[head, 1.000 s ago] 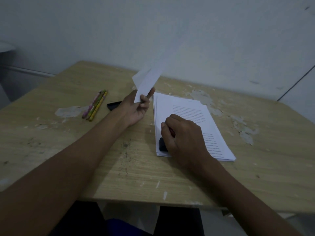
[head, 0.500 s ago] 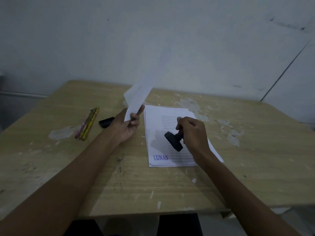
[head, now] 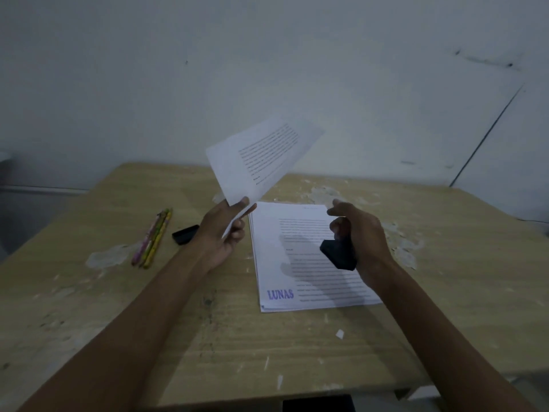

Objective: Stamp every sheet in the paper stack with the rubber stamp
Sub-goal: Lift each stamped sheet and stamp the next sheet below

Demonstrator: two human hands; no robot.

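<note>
- Paper stack (head: 312, 260) lies right of centre in the frame on the wooden table (head: 445, 292); its top sheet carries a blue stamped "LUNAS" at its lower left corner.
- Rubber stamp (head: 338, 253), black, is clear of the paper above the middle of the stack, gripped by the right hand (head: 361, 233) with fingers curled round its handle.
- Left hand (head: 224, 230) pinches the lower corner of a loose sheet (head: 261, 156), lifted at centre frame; no stamp mark is visible on its shown part.
- Judged step: between impressions, top sheet done.
- Next move likely calls for clearing the stamped sheet off the stack and pressing the stamp flat on the fresh one.
- Printed text lines on both sheets are too small to read.
- Pencils (head: 153, 237) and a small black object (head: 185, 234) lie at left centre.
</note>
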